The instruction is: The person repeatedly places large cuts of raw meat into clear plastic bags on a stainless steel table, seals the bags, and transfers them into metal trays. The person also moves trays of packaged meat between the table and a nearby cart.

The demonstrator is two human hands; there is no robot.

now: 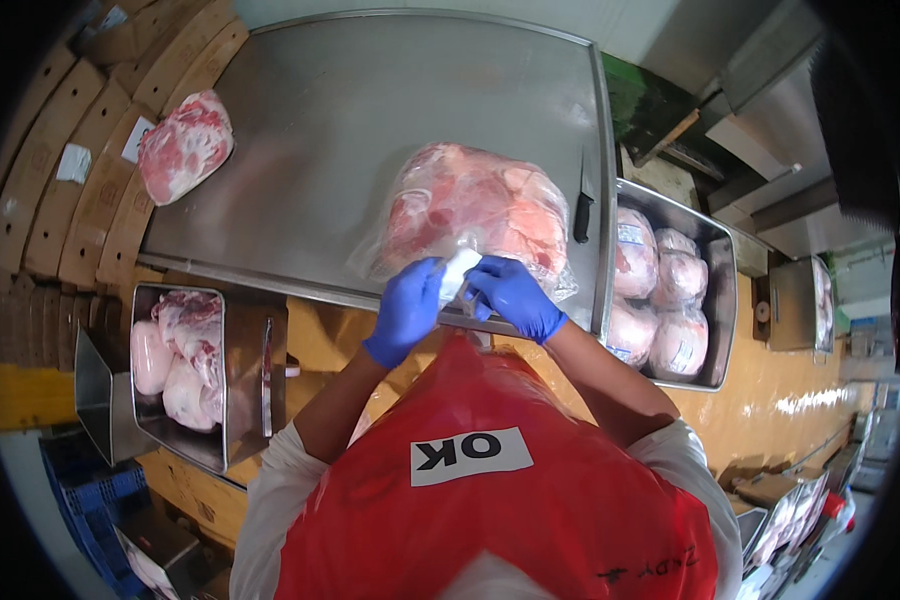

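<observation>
A large block of pink raw meat in a clear plastic bag [475,205] lies on the steel table near its front edge. Both my hands wear blue gloves and meet at the bag's near side. My left hand [408,308] is closed, its fingertips on a small white slip [458,268], perhaps a label or a folded bit of plastic. The curled fingers of my right hand [515,298] pinch the same slip from the other side. A black-handled knife [583,215] rests to the right of the bagged meat.
An unwrapped meat piece [187,148] lies at the table's [310,120] left edge, beside stacked cardboard boxes [80,185]. To the right, a steel bin [722,300] holds several bagged meat pieces [682,285]. Another steel bin [228,420] with meat stands at the left.
</observation>
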